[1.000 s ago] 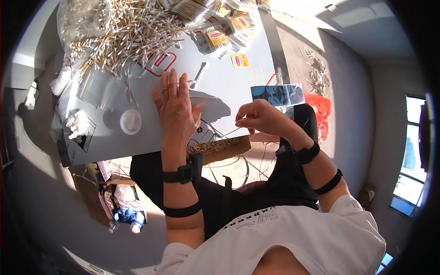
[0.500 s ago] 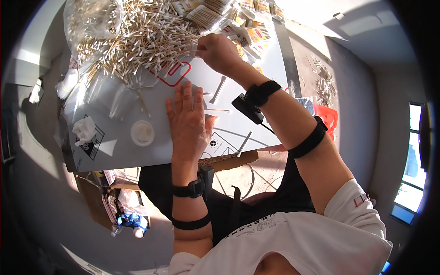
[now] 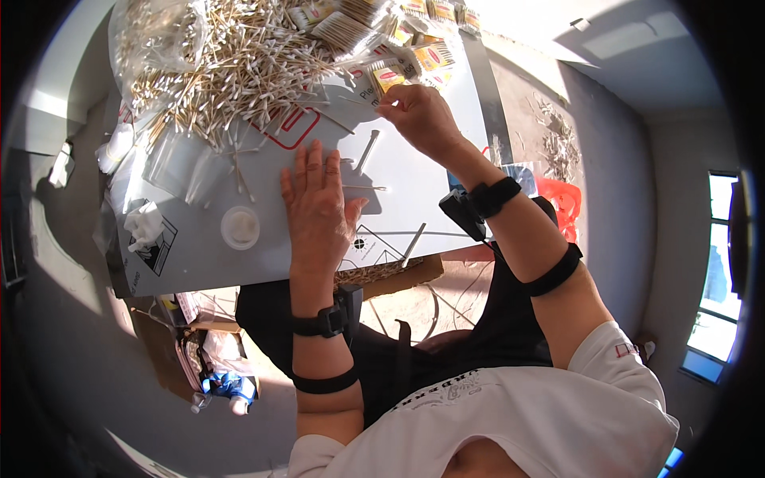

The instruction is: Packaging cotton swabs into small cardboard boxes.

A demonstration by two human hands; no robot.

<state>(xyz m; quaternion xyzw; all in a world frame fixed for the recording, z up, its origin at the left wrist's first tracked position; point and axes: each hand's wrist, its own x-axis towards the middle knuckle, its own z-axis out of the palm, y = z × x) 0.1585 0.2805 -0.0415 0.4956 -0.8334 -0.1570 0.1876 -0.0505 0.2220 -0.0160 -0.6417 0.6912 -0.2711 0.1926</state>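
Note:
My left hand (image 3: pixel 317 215) lies flat on the grey tabletop (image 3: pixel 199 267), fingers stretched out and holding nothing. Just right of its thumb is a single cotton swab (image 3: pixel 366 188). My right hand (image 3: pixel 426 121) is raised over the right part of the table, thumb and fingers pinched on what looks like a thin cotton swab, mostly hidden by the fingers. A big loose heap of cotton swabs (image 3: pixel 231 72) covers the far left of the table. Between my hands lies a narrow clear strip-like piece (image 3: pixel 368 151). Behind the right hand are yellow-and-white swab packets (image 3: pixel 388 77).
A small round white dish (image 3: pixel 240 228) and a crumpled white tissue (image 3: pixel 145 225) stand left of my left hand. Clear plastic bags (image 3: pixel 171 163) lie beside the heap. Another narrow strip (image 3: pixel 413 244) rests near the front edge. Below left is an open cardboard box (image 3: pixel 163 350).
My right hand has drawn back from the edge of the swab heap, moving right and toward me. My left hand stays flat on the table.

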